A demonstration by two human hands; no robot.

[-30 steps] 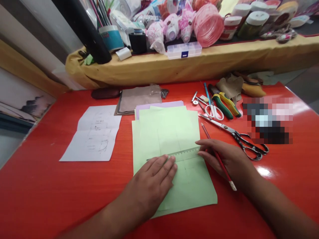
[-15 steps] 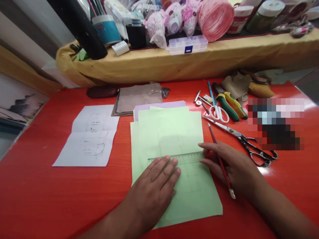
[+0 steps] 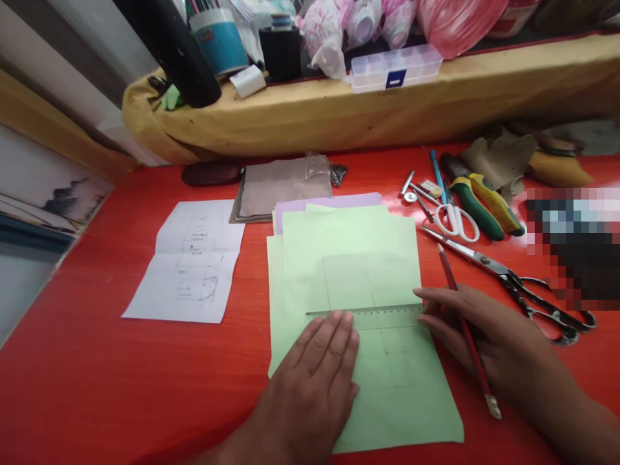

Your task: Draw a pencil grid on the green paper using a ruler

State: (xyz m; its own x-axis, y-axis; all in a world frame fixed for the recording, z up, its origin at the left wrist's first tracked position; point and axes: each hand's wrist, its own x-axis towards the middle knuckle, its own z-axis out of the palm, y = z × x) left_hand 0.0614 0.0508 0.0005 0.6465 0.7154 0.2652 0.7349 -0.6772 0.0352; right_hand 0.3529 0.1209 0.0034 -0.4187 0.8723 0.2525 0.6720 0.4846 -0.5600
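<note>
The left hand (image 3: 310,381) lies flat on a clear ruler (image 3: 368,316) that goes sideways across the green paper (image 3: 416,413). The paper has pencil lines (image 3: 349,278) on it. The right hand (image 3: 484,336) holds a red pencil (image 3: 448,278), and its fingers are at the ruler's right end.

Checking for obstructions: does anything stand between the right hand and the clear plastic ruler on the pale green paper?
Nothing visible: the right hand, holding a red pencil, sits right at the end of the ruler.
</note>
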